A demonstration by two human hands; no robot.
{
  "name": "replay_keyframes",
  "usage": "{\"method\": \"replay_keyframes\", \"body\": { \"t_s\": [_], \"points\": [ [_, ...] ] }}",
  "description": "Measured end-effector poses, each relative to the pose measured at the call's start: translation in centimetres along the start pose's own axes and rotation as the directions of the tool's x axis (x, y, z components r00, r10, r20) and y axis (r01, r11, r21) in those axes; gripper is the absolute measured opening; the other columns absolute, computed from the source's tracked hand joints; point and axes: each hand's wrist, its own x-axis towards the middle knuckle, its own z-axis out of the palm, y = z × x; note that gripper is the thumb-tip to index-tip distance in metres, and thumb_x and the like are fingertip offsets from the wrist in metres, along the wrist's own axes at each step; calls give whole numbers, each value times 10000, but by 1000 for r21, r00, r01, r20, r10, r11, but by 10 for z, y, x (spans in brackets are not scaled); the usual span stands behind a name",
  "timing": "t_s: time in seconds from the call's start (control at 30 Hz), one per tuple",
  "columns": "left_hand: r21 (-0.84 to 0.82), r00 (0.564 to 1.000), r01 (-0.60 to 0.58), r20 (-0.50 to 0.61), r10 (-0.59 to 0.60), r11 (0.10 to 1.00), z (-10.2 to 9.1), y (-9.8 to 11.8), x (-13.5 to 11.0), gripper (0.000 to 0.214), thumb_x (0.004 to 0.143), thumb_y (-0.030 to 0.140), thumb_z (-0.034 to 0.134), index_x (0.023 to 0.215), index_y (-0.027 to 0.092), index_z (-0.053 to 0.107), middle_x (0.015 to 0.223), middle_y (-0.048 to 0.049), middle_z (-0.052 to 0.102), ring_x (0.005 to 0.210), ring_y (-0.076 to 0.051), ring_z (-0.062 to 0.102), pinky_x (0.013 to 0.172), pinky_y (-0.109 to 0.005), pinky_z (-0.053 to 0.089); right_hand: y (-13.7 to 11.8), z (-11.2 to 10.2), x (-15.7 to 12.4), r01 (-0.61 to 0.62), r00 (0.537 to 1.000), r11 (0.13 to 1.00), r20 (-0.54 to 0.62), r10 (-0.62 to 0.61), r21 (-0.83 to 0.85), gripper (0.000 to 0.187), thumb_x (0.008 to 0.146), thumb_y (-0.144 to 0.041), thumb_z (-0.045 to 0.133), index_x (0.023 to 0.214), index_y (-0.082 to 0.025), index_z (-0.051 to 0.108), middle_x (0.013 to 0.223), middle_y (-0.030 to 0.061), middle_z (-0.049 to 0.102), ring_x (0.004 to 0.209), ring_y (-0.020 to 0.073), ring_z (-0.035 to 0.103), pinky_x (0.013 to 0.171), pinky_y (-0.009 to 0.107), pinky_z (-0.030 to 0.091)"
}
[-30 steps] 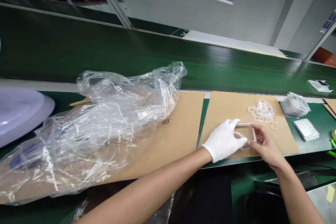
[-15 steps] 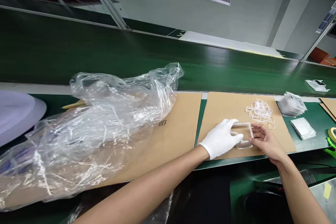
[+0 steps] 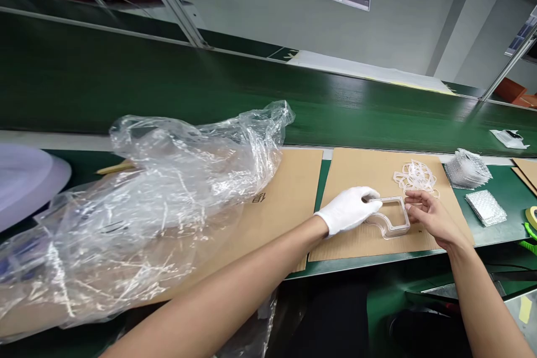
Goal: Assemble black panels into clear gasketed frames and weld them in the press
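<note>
A clear plastic frame with a whitish rim and a curved lower-left side is tilted over the right cardboard sheet. My left hand, in a white glove, grips its upper left side between thumb and fingers. My bare right hand is at the frame's right edge, fingers slightly bent and thumb apart from them. Whether its fingertips touch the rim, I cannot tell. Just behind the right hand lies a loose pile of white rubber-like loops on the cardboard sheet.
Crumpled clear plastic film covers much of the left cardboard. Bubble-wrap pouches, another pouch, a tape roll and green-handled scissors lie right. A green conveyor belt runs behind; a lilac disc stands left.
The clear frame has turned and tilted, its curved side now showing at the lower left. My left hand has shifted slightly left, and my right hand has moved slightly up and right.
</note>
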Motion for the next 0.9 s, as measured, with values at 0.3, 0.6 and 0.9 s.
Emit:
{"method": "replay_keyframes", "body": {
  "t_s": [0.3, 0.6, 0.9],
  "points": [
    [-5, 999, 41, -34, -41, 999, 2, 1, 11, 268, 881, 428, 588, 853, 218, 751, 844, -27, 796, 813, -237, 721, 719, -315, 493, 14, 11, 26, 13, 1000, 999, -22, -14, -34, 403, 781, -444, 827, 1092, -199, 755, 829, -11, 678, 621, 112, 512, 575, 254, 438],
    [170, 999, 30, 8, -31, 985, -1, 8, 13, 387, 892, 559, 522, 851, 232, 725, 917, -60, 801, 904, -292, 732, 834, -373, 531, 14, 16, 19, 88, 984, 995, -153, -93, -37, 284, 804, -334, 800, 1048, -190, 780, 987, 58, 748, 655, 135, 578, 607, 279, 486],
    [436, 909, -350, -56, 413, 829, 61, 105, 8, 402, 997, 456, 459, 1105, 230, 773, 1245, -96, 776, 1196, -289, 696, 1068, -393, 508, 78, -1, -160, 165, 942, 986, -299, -155, 8, 327, 964, -518, 686, 1058, -215, 767, 873, 27, 704, 742, 167, 582, 704, 303, 488]
  ]
}}
